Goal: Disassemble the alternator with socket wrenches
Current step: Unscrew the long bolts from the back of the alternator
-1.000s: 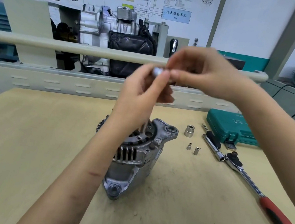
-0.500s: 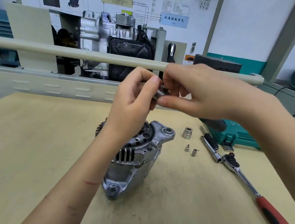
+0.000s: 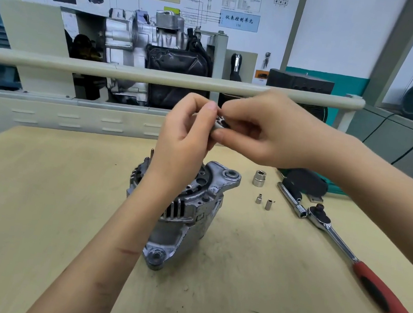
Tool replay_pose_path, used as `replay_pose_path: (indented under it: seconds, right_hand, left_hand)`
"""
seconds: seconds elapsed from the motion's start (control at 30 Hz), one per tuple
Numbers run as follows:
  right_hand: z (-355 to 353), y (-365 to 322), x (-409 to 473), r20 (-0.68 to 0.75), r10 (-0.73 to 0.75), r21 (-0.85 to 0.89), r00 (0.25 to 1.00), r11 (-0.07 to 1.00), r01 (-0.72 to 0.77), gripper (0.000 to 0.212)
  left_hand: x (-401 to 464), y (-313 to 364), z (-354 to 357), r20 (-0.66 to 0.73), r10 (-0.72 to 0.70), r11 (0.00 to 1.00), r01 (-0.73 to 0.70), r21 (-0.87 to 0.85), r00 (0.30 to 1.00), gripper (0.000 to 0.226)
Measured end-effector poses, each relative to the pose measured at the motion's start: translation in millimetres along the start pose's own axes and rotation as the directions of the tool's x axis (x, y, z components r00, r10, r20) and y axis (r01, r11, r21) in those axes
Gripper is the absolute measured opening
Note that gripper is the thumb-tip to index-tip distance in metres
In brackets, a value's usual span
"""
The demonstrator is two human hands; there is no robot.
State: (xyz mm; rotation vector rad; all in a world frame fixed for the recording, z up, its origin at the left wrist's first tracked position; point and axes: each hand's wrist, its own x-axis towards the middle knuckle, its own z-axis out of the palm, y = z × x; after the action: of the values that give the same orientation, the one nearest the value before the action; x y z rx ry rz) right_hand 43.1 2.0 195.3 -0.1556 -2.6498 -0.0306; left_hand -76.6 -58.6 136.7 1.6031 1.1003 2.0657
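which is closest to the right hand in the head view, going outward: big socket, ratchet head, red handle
From the right hand:
1. big socket, on the table just below it.
2. ratchet head, further right and nearer the camera.
3. red handle, far right front.

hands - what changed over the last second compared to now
Both hands, left hand and right hand, came down from above the rail to just over the alternator, pinching the same small metal part. Alternator, loose sockets and ratchet stayed put on the table.
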Motion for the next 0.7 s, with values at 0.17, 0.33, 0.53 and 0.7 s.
replay_pose_path:
  seconds: [0.17,0.33,0.53,0.7]
  right_hand:
    - [3,11,-2,0.032,0.205,0.022,0.978,0.978,-0.206,0.02]
    - [24,20,-5,-0.012,0.321,-0.034,0.947,0.946,-0.321,0.033]
    - [32,35,-12,-0.034,0.288,-0.157,0.957,0.944,-0.29,0.037]
    - [32,34,-8,-0.001,0.263,-0.11,0.965,0.959,-0.262,0.032]
  left_hand:
    - [4,-8,4,-0.036,-0.082,0.994,0.079,-0.072,0.996,0.025]
    - [1,-19,11,0.009,-0.263,0.952,0.261,-0.16,0.965,0.022]
    - [-7,-25,-28,0.246,-0.264,0.872,0.122,0.474,0.933,0.023]
    - [-17,-27,-34,0.36,-0.323,0.832,0.082,0.549,0.875,0.015]
